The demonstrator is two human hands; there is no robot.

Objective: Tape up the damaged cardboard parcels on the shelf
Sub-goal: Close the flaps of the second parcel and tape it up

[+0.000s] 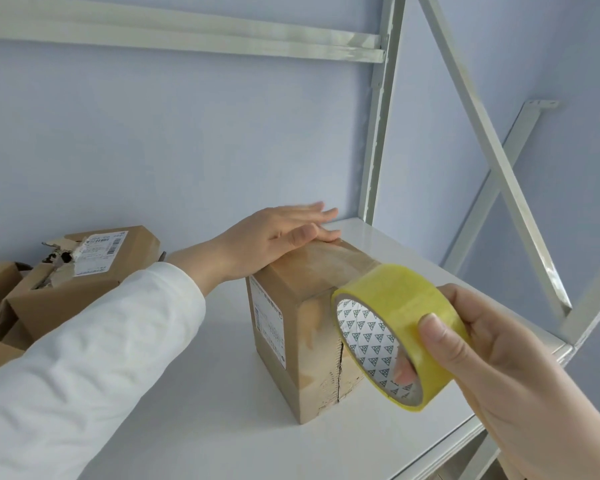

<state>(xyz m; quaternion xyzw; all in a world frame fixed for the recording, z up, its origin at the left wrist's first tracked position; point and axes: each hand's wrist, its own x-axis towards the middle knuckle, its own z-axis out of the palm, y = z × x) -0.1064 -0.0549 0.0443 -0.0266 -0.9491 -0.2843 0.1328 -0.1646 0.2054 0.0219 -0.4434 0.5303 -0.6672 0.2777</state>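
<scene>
A tall brown cardboard parcel [284,327] stands upright on the white shelf [201,393], with a split seam running down its near face and a white label on its left side. My left hand [274,237] lies flat on the parcel's top with straight fingers. My right hand [499,372] grips a yellow tape roll [395,320] just in front of the parcel's upper right corner, thumb on the outer band and fingers through the core. A clear strip of tape runs from the roll over the parcel's top.
Several torn cardboard parcels [84,271] are heaped at the shelf's left. A metal upright [378,133] and diagonal braces [499,168] stand at the shelf's right end. The shelf's front edge [465,431] runs below my right hand. A blue wall is behind.
</scene>
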